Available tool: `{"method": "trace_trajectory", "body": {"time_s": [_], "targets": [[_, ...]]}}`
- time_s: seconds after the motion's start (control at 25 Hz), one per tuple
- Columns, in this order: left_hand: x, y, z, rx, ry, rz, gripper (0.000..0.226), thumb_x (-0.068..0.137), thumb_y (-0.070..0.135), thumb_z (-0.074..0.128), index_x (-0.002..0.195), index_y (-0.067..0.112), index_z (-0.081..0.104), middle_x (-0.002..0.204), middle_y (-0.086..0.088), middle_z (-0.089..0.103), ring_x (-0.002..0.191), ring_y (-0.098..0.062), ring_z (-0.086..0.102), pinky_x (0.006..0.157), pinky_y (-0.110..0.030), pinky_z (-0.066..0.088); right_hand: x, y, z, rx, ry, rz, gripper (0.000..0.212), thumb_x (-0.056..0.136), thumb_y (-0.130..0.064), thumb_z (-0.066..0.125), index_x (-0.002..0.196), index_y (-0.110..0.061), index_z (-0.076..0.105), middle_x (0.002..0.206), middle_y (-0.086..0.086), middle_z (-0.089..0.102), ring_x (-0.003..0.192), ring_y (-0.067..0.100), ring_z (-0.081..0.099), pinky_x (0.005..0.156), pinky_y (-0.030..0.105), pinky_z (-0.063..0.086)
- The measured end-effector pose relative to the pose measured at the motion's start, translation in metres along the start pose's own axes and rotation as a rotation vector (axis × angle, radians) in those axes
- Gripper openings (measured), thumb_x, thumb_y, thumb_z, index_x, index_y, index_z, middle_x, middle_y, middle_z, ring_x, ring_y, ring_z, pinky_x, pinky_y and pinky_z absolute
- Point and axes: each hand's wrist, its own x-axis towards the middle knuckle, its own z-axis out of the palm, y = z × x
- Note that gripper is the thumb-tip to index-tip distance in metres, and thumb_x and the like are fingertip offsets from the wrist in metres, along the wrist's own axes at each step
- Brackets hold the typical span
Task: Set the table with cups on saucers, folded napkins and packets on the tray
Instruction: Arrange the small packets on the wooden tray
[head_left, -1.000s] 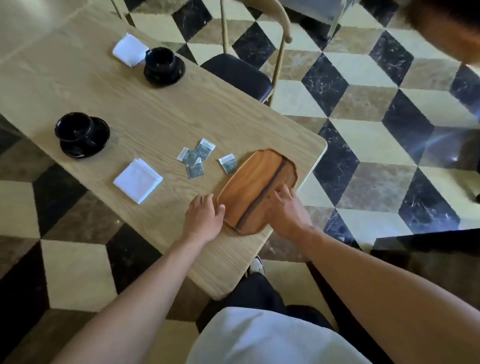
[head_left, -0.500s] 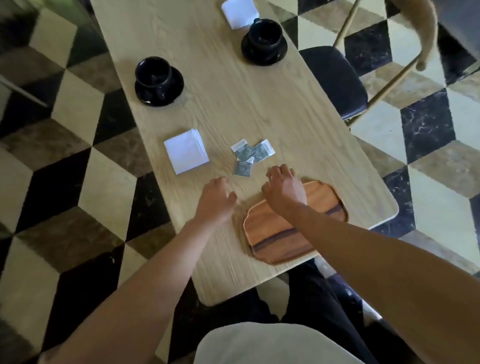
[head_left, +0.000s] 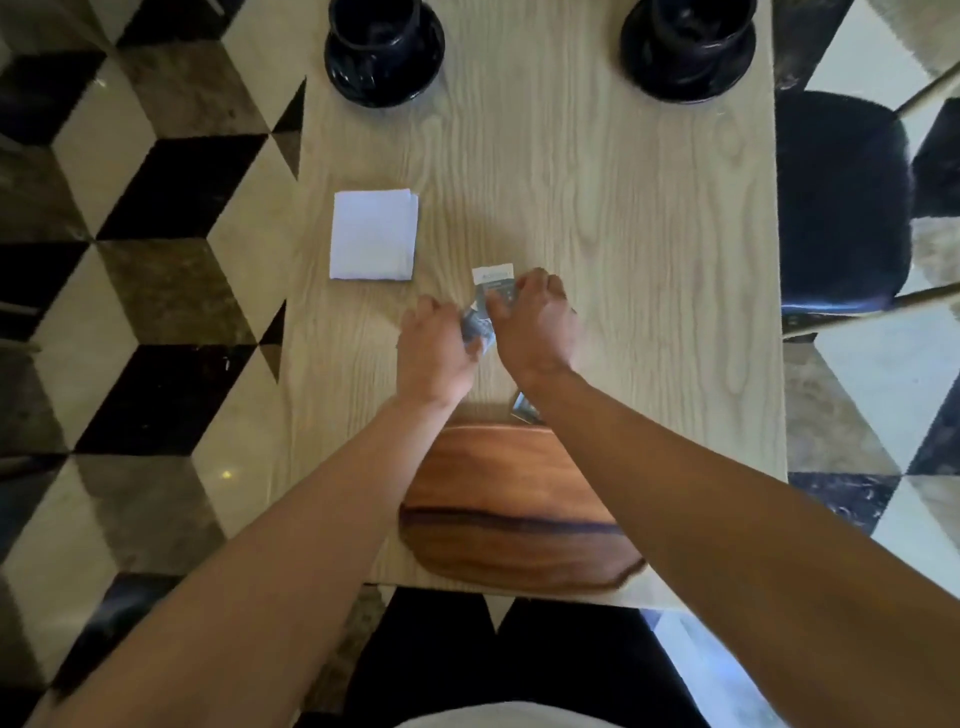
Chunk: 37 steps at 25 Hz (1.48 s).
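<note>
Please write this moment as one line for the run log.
phase: gathering packets | left hand: on packets | right hand: on packets | tray: no packets | stray packet: beside tray

Both cups (head_left: 384, 31) (head_left: 688, 26) are cut off by the top edge. The hands (head_left: 439, 345) (head_left: 535, 325) hide most of the packets (head_left: 480, 317); each grip is unclear. One forearm covers the tray's (head_left: 498, 499) right end.

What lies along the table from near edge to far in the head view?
tray → lone packet → both hands, left hand and right hand, gathering packets → napkin → two cups on saucers.
</note>
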Motion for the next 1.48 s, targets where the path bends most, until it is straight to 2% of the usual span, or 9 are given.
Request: {"method": "trace_trajectory", "body": {"time_s": [0.36,0.52,0.6,0.68,0.76,0.88,1.0,1.2,1.48], "targets": [[-0.005,0.005,0.008,-0.268,0.094,-0.125,0.03,0.085,0.017,0.077,0.11,0.012,0.062,0.119,-0.011,0.054,0.117,-0.028,0.053,0.094,-0.031,0.044,0.007,-0.004,-0.002,0.039,-0.02,0.093,0.029,0.091,-0.024,0.069,0.113,-0.01,0.058,0.117,0.007,0.059,0.094,0.028,0.066,0.07,0.035,0.048],[-0.005,0.008,0.007,-0.21,0.061,-0.087,0.041,0.088,0.018,0.073,0.125,0.006,0.059,0.125,-0.014,0.056,0.119,-0.03,0.052,0.101,-0.036,0.043,0.005,-0.005,-0.011,0.222,-0.01,0.143,0.013,0.093,-0.02,0.064,0.105,-0.014,0.064,0.095,-0.003,0.069,0.087,0.018,0.067,0.062,0.027,0.051],[-0.002,0.012,0.004,-0.202,0.014,-0.118,0.03,0.087,0.017,0.072,0.11,0.002,0.064,0.117,-0.018,0.062,0.114,-0.032,0.058,0.099,-0.042,0.047,-0.005,0.001,-0.017,0.351,0.018,0.193,0.01,0.091,-0.02,0.065,0.1,-0.016,0.067,0.087,-0.008,0.07,0.084,0.015,0.069,0.057,0.02,0.047],[0.001,0.015,-0.002,-0.197,-0.026,-0.133,0.014,0.084,0.013,0.068,0.078,0.003,0.059,0.097,-0.022,0.068,0.103,-0.038,0.064,0.091,-0.047,0.051,-0.02,0.013,-0.021,0.476,0.028,0.238,0.011,0.088,-0.021,0.069,0.098,-0.018,0.069,0.087,-0.007,0.072,0.083,0.018,0.072,0.066,0.026,0.055],[0.001,0.016,-0.004,-0.199,-0.041,-0.135,0.027,0.083,0.008,0.064,0.062,0.011,0.047,0.086,-0.022,0.065,0.099,-0.04,0.062,0.086,-0.048,0.05,-0.035,0.03,-0.024,0.575,0.019,0.291,0.016,0.087,-0.022,0.072,0.102,-0.02,0.069,0.088,-0.002,0.075,0.082,0.022,0.074,0.075,0.036,0.059],[-0.003,0.014,0.0,-0.373,-0.006,-0.174,0.026,0.08,0.002,0.06,0.063,0.017,0.048,0.073,-0.006,0.06,0.076,-0.026,0.057,0.067,-0.035,0.048,-0.052,0.057,-0.027,0.621,0.012,0.354,0.022,0.089,-0.021,0.072,0.111,-0.024,0.073,0.086,0.002,0.076,0.081,0.02,0.073,0.079,0.037,0.059],[-0.016,0.011,-0.002,-0.624,0.047,-0.277,0.014,0.08,0.007,0.069,0.08,0.019,0.062,0.076,0.011,0.065,0.073,-0.01,0.062,0.058,-0.011,0.044,-0.068,0.073,-0.031,0.646,0.006,0.359,0.016,0.091,-0.018,0.068,0.088,-0.032,0.075,0.071,-0.012,0.071,0.065,0.01,0.064,0.069,0.035,0.057],[-0.077,-0.004,-0.006,-0.957,-0.013,-0.373,0.013,0.079,0.012,0.079,0.086,0.019,0.071,0.081,0.003,0.077,0.069,-0.01,0.073,0.054,-0.022,0.055,-0.1,0.081,-0.044,0.637,-0.039,0.362,0.012,0.093,-0.019,0.064,0.098,-0.028,0.069,0.07,-0.011,0.072,0.059,0.004,0.065,0.058,0.028,0.052],[-0.155,-0.045,0.017,-0.987,-0.123,-0.574,0.008,0.086,0.006,0.076,0.088,0.01,0.069,0.077,-0.004,0.077,0.06,-0.019,0.074,0.069,-0.039,0.064,-0.16,0.119,-0.046,0.417,-0.062,0.397,0.02,0.088,-0.013,0.067,0.092,-0.032,0.067,0.087,-0.015,0.071,0.078,0.007,0.069,0.067,0.023,0.055]]}}
